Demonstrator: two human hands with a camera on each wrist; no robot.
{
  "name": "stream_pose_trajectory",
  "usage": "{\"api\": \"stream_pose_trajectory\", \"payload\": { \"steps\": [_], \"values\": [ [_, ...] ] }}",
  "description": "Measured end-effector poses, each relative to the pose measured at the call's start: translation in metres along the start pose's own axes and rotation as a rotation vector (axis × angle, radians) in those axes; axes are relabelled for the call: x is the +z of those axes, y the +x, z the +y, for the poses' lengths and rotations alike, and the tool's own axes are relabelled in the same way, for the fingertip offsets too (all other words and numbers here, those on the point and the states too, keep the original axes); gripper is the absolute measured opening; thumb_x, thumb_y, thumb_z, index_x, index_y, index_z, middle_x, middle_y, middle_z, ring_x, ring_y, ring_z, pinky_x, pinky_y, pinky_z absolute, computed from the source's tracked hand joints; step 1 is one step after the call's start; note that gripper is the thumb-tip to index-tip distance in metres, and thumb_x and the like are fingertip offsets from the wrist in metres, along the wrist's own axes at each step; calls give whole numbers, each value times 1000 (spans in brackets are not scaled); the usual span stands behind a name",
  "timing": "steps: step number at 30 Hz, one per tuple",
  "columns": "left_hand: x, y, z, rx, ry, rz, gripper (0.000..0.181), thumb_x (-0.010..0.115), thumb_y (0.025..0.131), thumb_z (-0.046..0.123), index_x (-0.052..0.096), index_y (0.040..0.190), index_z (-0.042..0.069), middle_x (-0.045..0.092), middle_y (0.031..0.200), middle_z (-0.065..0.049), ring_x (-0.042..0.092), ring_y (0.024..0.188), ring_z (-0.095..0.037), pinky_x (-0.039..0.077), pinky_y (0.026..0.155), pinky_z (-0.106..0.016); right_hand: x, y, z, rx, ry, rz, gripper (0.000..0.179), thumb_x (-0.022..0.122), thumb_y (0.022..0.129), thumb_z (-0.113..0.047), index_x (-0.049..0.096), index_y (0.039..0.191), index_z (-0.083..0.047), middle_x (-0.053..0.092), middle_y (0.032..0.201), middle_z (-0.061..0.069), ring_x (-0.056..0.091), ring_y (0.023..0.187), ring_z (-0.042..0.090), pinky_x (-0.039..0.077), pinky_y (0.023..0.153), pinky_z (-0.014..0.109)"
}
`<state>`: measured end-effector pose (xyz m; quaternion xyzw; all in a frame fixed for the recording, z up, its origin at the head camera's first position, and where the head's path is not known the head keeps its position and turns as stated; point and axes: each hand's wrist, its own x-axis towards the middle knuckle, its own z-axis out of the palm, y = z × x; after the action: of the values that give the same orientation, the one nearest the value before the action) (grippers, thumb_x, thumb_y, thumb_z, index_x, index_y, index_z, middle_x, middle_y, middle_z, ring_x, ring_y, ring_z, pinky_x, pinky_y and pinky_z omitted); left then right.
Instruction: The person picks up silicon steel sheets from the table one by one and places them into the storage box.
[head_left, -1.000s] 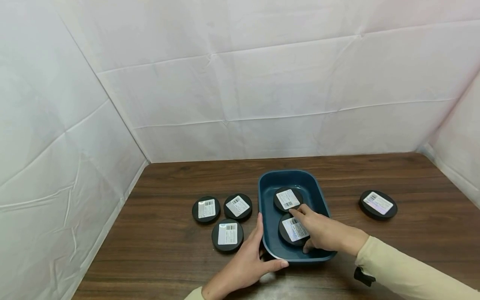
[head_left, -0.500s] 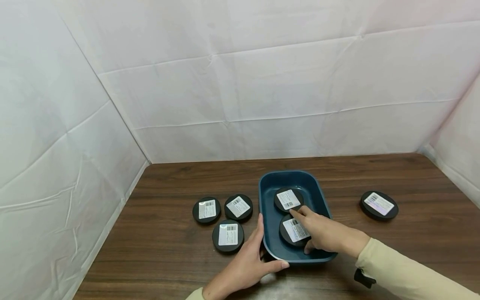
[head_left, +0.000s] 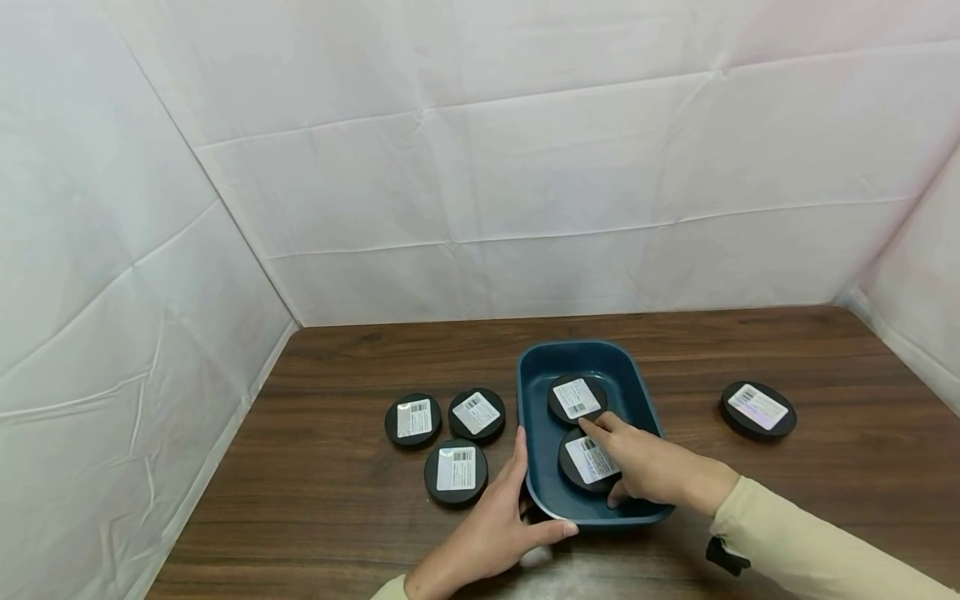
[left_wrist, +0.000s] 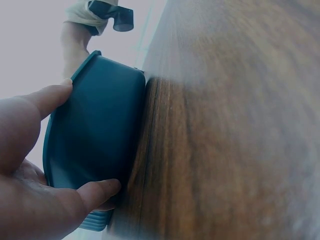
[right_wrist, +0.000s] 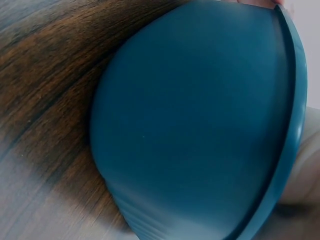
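A blue plastic tray [head_left: 637,392] stands on the table with two black round discs in it, each bearing a white barcode label. My right hand [head_left: 648,462] reaches over the tray's right rim and grips the nearer disc [head_left: 573,479], thumb at its near edge, fingers at its far edge. The farther disc [head_left: 558,406] lies just beyond it. At the near left corner my left hand [head_left: 487,533] holds the tray, thumb on the rim and fingers along the left wall [left_wrist: 100,115]. In the right wrist view, the tray wall [right_wrist: 200,120] hides most of my right hand.
On the wooden table [head_left: 315,500], left of the tray, lie three more labelled discs: a near one [head_left: 455,492], a left one [head_left: 412,437] and a right one [head_left: 495,429]. Another disc [head_left: 757,429] sits alone at the right. White cloth walls [head_left: 540,167] border the table.
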<state>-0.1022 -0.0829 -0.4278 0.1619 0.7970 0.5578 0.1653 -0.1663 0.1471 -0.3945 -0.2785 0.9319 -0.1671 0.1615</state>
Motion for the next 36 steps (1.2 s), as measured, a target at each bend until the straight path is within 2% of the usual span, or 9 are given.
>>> {"api": "stream_pose_trajectory", "payload": {
  "steps": [16, 26, 36],
  "values": [
    [-1, 0, 0, -16, 3, -3, 115, 77, 90, 36, -13, 161, 19, 8, 168, -18, 34, 149, -26, 40, 113, -37, 2, 0, -5, 34, -9, 8, 94, 92, 69, -13, 43, 148, 4, 50, 138, 23, 62, 108, 27, 56, 91, 47],
    [0, 1, 1, 4, 2, 4, 116, 77, 89, 34, -12, 161, 18, 6, 168, -18, 35, 148, -26, 40, 113, -33, 1, -1, -7, 75, -40, 21, 95, 92, 69, -16, 43, 149, 1, 49, 135, 21, 61, 103, 25, 57, 86, 43],
    [0, 0, 1, 2, -3, 6, 116, 77, 89, 34, -12, 161, 17, 7, 168, -19, 38, 147, -25, 42, 111, -30, 0, -2, -7, 62, -47, 27, 94, 92, 69, -14, 44, 148, 2, 49, 134, 22, 60, 106, 25, 56, 89, 44]
  ]
}}
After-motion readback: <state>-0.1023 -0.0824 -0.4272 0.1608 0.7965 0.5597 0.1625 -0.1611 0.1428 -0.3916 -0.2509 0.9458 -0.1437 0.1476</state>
